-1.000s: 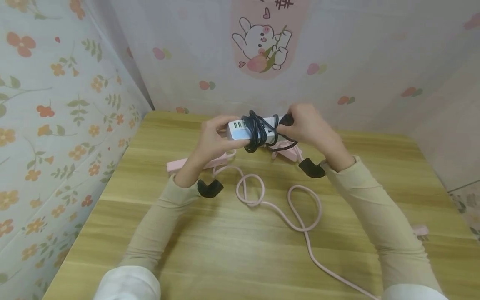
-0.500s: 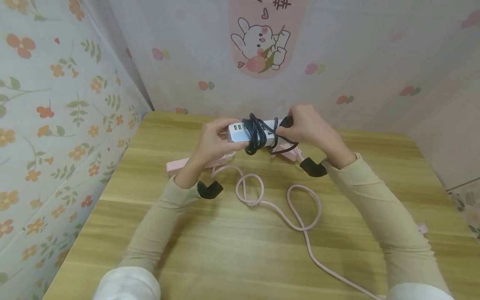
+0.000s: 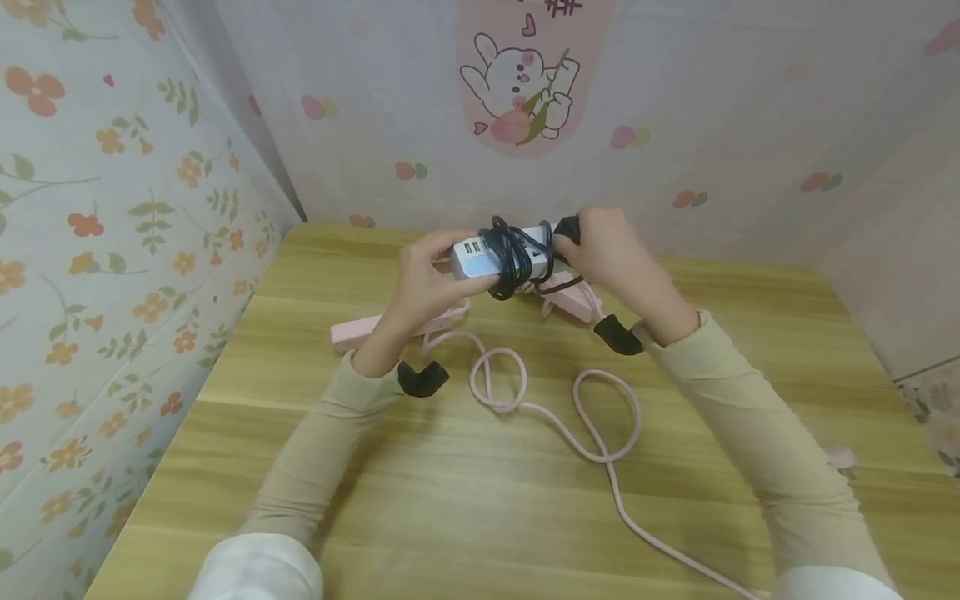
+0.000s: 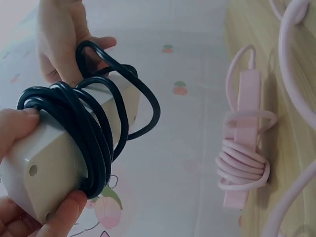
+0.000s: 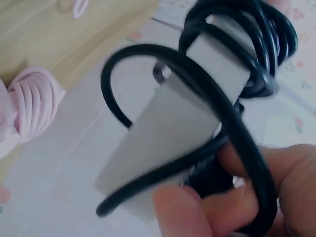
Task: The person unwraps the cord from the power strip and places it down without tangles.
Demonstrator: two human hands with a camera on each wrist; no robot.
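A white power strip (image 3: 472, 266) with USB ports is held up over the back of the table. Black cord (image 3: 512, 260) is wound round its middle in several turns. My left hand (image 3: 426, 279) grips the strip's left end, thumb on the near side and fingers behind. At the other end, my right hand (image 3: 613, 246) pinches the cord's black plug (image 5: 210, 175), which the fingers partly cover. A loose loop of the black cord (image 5: 116, 94) stands away from the strip near the right hand. In the left wrist view, the white end face (image 4: 42, 173) shows between thumb and fingers.
On the wooden table (image 3: 465, 500) lie a pink power strip (image 3: 354, 332) at left and another pink strip (image 3: 573, 300) behind the right wrist. A looped pink cord (image 3: 609, 457) runs toward the front right. A pink plug (image 3: 842, 457) lies beyond the right sleeve.
Both hands still hold the same things. The strip's right end has tilted up slightly, and my right hand with the plug has shifted a little left.
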